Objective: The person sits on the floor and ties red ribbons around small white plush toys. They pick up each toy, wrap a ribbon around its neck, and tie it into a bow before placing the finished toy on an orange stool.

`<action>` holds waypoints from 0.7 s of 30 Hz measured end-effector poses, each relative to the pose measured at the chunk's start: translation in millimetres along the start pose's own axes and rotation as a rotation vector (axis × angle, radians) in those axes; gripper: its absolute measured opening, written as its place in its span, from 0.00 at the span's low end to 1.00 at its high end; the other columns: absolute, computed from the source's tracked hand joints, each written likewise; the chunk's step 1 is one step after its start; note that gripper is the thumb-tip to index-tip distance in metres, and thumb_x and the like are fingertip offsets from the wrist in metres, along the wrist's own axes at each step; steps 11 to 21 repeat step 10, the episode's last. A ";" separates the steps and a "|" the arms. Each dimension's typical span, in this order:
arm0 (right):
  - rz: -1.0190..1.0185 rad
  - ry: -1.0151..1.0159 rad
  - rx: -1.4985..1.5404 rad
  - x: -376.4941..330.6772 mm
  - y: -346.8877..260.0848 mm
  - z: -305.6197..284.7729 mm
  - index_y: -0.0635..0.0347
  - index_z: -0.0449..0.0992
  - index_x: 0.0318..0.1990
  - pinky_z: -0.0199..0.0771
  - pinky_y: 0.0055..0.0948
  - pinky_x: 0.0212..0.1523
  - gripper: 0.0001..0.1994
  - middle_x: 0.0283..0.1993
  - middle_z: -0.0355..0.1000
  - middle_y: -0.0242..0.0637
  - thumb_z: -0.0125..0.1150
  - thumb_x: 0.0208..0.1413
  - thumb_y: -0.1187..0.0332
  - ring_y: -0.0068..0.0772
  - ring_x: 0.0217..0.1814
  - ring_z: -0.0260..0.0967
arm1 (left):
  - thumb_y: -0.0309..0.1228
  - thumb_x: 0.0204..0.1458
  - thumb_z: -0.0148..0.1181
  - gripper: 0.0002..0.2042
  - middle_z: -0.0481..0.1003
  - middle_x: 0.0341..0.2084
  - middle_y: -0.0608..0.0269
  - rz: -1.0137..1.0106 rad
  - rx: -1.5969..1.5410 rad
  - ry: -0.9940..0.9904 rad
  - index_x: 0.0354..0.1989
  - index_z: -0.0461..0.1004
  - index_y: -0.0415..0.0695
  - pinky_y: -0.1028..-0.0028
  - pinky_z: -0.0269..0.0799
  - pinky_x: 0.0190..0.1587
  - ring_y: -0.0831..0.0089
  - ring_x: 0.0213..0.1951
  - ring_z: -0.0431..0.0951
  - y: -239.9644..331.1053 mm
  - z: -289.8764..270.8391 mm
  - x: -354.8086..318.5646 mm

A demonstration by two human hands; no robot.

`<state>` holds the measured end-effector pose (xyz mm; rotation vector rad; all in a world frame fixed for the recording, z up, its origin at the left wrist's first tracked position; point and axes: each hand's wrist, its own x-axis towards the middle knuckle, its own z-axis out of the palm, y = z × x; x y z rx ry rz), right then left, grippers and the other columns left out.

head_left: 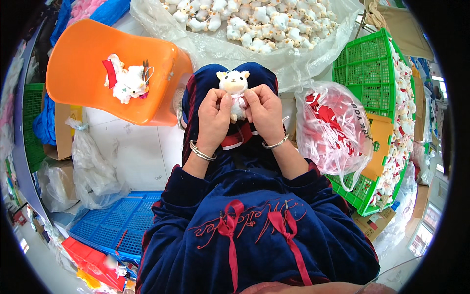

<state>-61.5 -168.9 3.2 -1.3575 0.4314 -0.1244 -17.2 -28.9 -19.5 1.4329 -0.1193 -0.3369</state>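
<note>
Above my knees, both hands hold a small white plush sheep upright, its head toward the far side. My left hand pinches its left side, thumb and fingers closed at the neck. On the other side my right hand grips it the same way. A thin pale pink ribbon shows at the toy's neck between my thumbs. Just below, on my lap, lies a red strip with white edging. The toy's lower sides are partly hidden by my fingers.
At left, an orange chair bears white plush toys and small snips. Ahead lies a plastic sheet heaped with plush toys. At right are a bag of red strips and a green crate; a blue crate sits lower left.
</note>
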 end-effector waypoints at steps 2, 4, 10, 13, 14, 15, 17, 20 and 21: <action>-0.001 0.001 -0.089 2.9 -6.2 -0.2 0.63 0.73 0.35 0.66 0.18 0.24 0.09 0.27 0.74 0.29 0.59 0.68 0.69 0.12 0.24 0.66 | 0.31 0.65 0.58 0.10 0.74 0.25 0.67 -0.038 0.004 -0.023 0.33 0.72 0.38 0.79 0.70 0.27 0.85 0.26 0.72 3.5 -3.1 2.4; -0.030 0.001 -0.157 4.1 -7.0 -0.5 0.63 0.74 0.35 0.65 0.18 0.24 0.10 0.27 0.73 0.27 0.60 0.68 0.68 0.12 0.24 0.65 | 0.31 0.65 0.58 0.11 0.74 0.24 0.68 -0.055 0.085 -0.058 0.32 0.73 0.38 0.80 0.70 0.27 0.86 0.25 0.73 8.8 -7.9 8.1; -0.118 0.030 -0.279 4.8 -2.1 0.0 0.63 0.76 0.35 0.65 0.19 0.25 0.10 0.25 0.72 0.28 0.61 0.67 0.66 0.12 0.26 0.64 | 0.31 0.64 0.60 0.10 0.75 0.22 0.67 -0.026 0.217 -0.053 0.32 0.75 0.39 0.79 0.72 0.25 0.82 0.22 0.74 19.5 -2.1 9.0; -0.118 0.030 -0.279 4.8 -2.1 0.0 0.63 0.76 0.35 0.65 0.19 0.25 0.10 0.25 0.72 0.28 0.61 0.67 0.66 0.12 0.26 0.64 | 0.31 0.64 0.60 0.10 0.75 0.22 0.67 -0.026 0.217 -0.053 0.32 0.75 0.39 0.79 0.72 0.25 0.82 0.22 0.74 19.5 -2.1 9.0; -0.118 0.030 -0.279 4.8 -2.1 0.0 0.63 0.76 0.35 0.65 0.19 0.25 0.10 0.25 0.72 0.28 0.61 0.67 0.66 0.12 0.26 0.64 | 0.31 0.64 0.60 0.10 0.75 0.22 0.67 -0.026 0.217 -0.053 0.32 0.75 0.39 0.79 0.72 0.25 0.82 0.22 0.74 19.5 -2.1 9.0; -0.118 0.030 -0.279 4.8 -2.1 0.0 0.63 0.76 0.35 0.65 0.19 0.25 0.10 0.25 0.72 0.28 0.61 0.67 0.66 0.12 0.26 0.64 | 0.31 0.64 0.60 0.10 0.75 0.22 0.67 -0.026 0.217 -0.053 0.32 0.75 0.39 0.79 0.72 0.25 0.82 0.22 0.74 19.5 -2.1 9.0; -0.118 0.030 -0.279 4.8 -2.1 0.0 0.63 0.76 0.35 0.65 0.19 0.25 0.10 0.25 0.72 0.28 0.61 0.67 0.66 0.12 0.26 0.64 | 0.31 0.64 0.60 0.10 0.75 0.22 0.67 -0.026 0.217 -0.053 0.32 0.75 0.39 0.79 0.72 0.25 0.82 0.22 0.74 19.5 -2.1 9.0; -0.118 0.030 -0.279 4.8 -2.1 0.0 0.63 0.76 0.35 0.65 0.19 0.25 0.10 0.25 0.72 0.28 0.61 0.67 0.66 0.12 0.26 0.64 | 0.31 0.64 0.60 0.10 0.75 0.22 0.67 -0.026 0.217 -0.053 0.32 0.75 0.39 0.79 0.72 0.25 0.82 0.22 0.74 19.5 -2.1 9.0; -0.118 0.030 -0.279 4.8 -2.1 0.0 0.63 0.76 0.35 0.65 0.19 0.25 0.10 0.25 0.72 0.28 0.61 0.67 0.66 0.12 0.26 0.64 | 0.31 0.64 0.60 0.10 0.75 0.22 0.67 -0.026 0.217 -0.053 0.32 0.75 0.39 0.79 0.72 0.25 0.82 0.22 0.74 19.5 -2.1 9.0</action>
